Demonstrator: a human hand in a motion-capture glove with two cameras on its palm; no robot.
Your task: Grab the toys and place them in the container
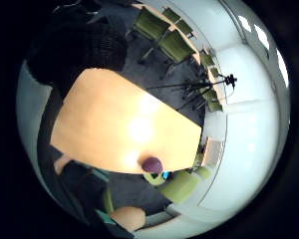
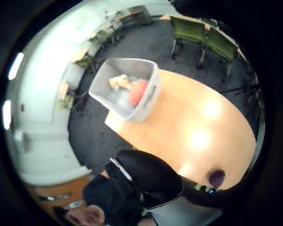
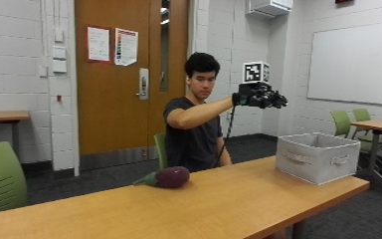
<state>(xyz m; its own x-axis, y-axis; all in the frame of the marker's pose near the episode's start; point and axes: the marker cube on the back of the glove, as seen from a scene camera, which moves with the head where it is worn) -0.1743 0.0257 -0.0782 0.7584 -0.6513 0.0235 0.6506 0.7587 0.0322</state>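
Above the table, outside view: my right hand hangs raised, fingers relaxed, holding nothing; eggplant toy lies well apart from container. Thumb-side view: container already holds toys. Next, I should lower squarely over the eggplant.

Bin interior: hidden by its walls in the outside view. Pale toy in bin: too blurred to be identified. Table: cut off at the frame's edge.
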